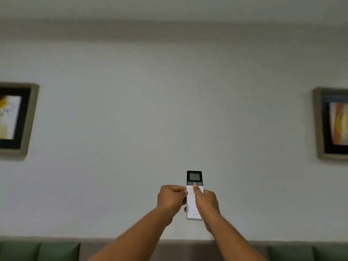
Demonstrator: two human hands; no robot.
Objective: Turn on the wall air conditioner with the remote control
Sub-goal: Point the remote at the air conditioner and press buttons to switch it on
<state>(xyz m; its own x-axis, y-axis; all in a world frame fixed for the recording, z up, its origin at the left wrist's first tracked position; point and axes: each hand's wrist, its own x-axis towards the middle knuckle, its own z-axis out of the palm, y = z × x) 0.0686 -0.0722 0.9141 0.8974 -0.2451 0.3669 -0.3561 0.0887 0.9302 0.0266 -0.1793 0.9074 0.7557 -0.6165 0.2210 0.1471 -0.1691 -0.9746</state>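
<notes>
A slim white remote control (191, 204) with a black top and a small grey screen is held upright in front of a pale wall, at lower centre. My left hand (171, 197) grips its left edge, fingers curled around it. My right hand (206, 203) holds its right side, and the thumb lies on the face with its tip just below the power button in the black band. No air conditioner shows in this view.
Two framed pictures hang on the wall, one at the left edge (16, 119) and one at the right edge (331, 123). A green and grey padded backrest (56, 251) runs along the bottom. A shaded ledge (169, 29) crosses the top of the wall.
</notes>
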